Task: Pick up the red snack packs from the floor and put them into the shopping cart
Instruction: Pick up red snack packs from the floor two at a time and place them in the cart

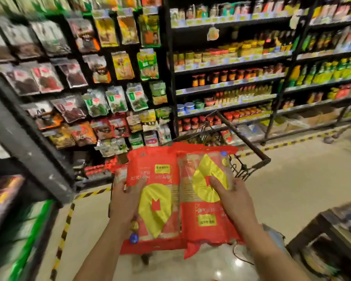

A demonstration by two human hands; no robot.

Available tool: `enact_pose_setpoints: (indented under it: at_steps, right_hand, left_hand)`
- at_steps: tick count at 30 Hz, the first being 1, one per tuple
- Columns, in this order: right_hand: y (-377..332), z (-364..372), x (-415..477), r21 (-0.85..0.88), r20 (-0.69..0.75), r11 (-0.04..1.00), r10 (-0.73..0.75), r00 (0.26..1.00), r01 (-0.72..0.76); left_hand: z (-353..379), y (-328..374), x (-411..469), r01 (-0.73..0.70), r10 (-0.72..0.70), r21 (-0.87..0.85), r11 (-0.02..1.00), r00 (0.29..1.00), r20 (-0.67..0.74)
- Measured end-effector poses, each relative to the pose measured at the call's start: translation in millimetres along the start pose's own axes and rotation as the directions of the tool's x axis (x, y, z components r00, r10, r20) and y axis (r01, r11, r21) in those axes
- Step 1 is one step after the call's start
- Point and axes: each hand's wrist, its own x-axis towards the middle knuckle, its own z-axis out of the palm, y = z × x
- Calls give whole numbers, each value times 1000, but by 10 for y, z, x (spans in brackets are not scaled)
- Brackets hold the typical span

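Left hand: the left hand (128,196) is closed on the left red snack pack (155,201), thumb on the printed face, the other fingers hidden beneath it.
Right hand: the right hand (234,199) is closed on the right red snack pack (208,199) in the same way, thumb laid on the yellow patch.
Packs: both are held flat and side by side, their inner long edges touching or slightly overlapped, clear of the floor and just short of the cart's near rim.
Step in hand: judged to be the carry to the cart; release is not yet made.
How it is best done: the packs should be kept level and pressed together, carried past the near rim, then lowered inside before the grip is loosened, since the film looks slippery and a small round item hangs loose at the left pack's near corner.
Shopping cart: the wire shopping cart (249,153) is seen beyond the packs, its basket largely hidden by them; its contents cannot be told.
Floor: a pale glossy floor (282,191) is marked with yellow-and-black hazard tape (64,230) along the shelf bases.
Room: a shop aisle is shown, with hanging snack bags (93,82) at the left and shelves of jars and bottles (231,78) behind the cart.
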Motion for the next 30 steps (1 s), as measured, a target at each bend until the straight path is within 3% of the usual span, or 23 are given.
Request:
enact_pose_setpoints:
  at_steps: [6,13,21,30]
  right_hand:
    - [-89,577,1195,-6,156,1000,11,988,-11]
    - [-112,1208,2325,-121,203,992,42,978,-18]
    - [274,2025,3223,-318,150,944,147,978,-93]
    - [819,2733,3785,-448,132,864,319,938,-231]
  left_hand:
    - [170,-35,861,91,-88,6,996,980,-177]
    - [435,-120,1843,185,-150,85,979,938,-313]
    - [790,-686,3054,315,-290,97,944,935,-206]
    - [1069,-1187,3698,352,-316,362,863,936,-157]
